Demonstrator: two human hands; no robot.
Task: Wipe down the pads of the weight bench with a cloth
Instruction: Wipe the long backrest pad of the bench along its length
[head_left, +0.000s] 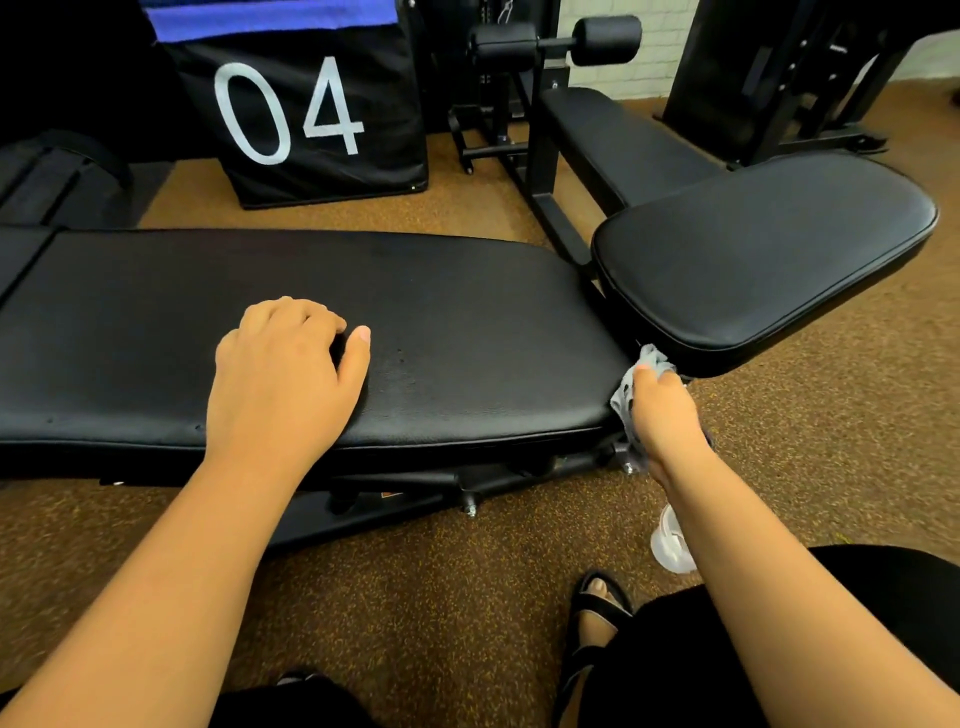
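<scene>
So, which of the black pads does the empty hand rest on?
The long flat back pad; the left hand lies on it, unlike the raised seat pad.

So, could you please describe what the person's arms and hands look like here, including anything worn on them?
Both forearms are bare to the frame's edge: no sleeves, gloves, watch or bracelets show. The left hand and right hand carry no rings that I can see. The left thumbnail looks short and unpainted. Lower down, the person wears dark clothing and a black open-toed sandal.

The left grip (291, 358) rests with curled fingers on the long back pad (467, 322). The right grip (662, 410) holds a grey cloth (631, 387) against that pad's end, just below the seat pad (769, 260).
</scene>
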